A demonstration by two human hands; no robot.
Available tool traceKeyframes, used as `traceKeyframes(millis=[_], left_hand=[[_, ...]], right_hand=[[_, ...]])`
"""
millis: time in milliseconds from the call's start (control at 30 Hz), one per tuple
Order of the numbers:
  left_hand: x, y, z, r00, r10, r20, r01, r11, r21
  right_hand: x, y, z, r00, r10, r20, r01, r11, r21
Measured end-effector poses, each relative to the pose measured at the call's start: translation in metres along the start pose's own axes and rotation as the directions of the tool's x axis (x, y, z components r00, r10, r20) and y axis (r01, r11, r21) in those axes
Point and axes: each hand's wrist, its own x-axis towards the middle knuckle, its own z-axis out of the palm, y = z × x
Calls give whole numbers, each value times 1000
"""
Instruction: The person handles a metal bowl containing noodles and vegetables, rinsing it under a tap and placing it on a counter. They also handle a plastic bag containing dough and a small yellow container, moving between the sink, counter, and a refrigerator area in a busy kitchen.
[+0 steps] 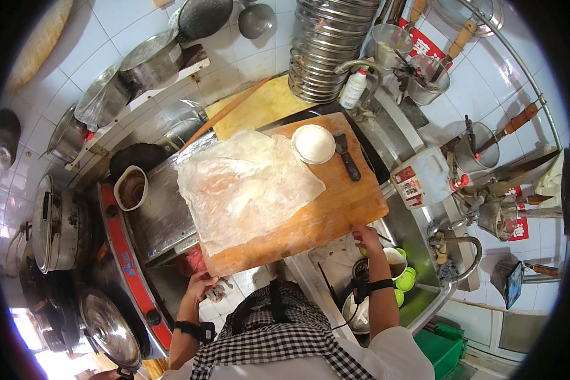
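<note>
A wooden board [285, 237] lies in front of me, tilted across the view. My left hand [202, 285] grips its near left corner. At the near right edge, my right hand [368, 237] holds the board with some fingers hidden beneath it. A thin, creased, floury sheet [247, 185] covers much of the wood; whether it is dough or cloth I cannot tell. On the board's far right stands a bowl of white powder [313, 144], partly over the sheet. Beside that bowl lies a scraper with a black handle [349, 161].
A steel sink [418, 266] holding green cups [405, 281] lies to the right. Left is a red-fronted stove [128, 266] with a lidded pan [109, 327]. Stacked steel steamers [330, 47], a yellow board [261, 107] and a plastic jug [422, 175] stand beyond.
</note>
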Motion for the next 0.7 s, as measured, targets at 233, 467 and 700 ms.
traceKeyframes(millis=[233,467,700], left_hand=[[3,8,-15,941,335,-54,-295,887,356],[-29,87,46,738,654,-165,-259,500,827],[-19,103,104,652,746,139,-283,68,957]], right_hand=[[-18,-74,28,763,-632,138,604,621,-499],[6,-118,103,636,-755,161,625,381,-682],[7,-133,132,736,-609,296,677,667,-312]])
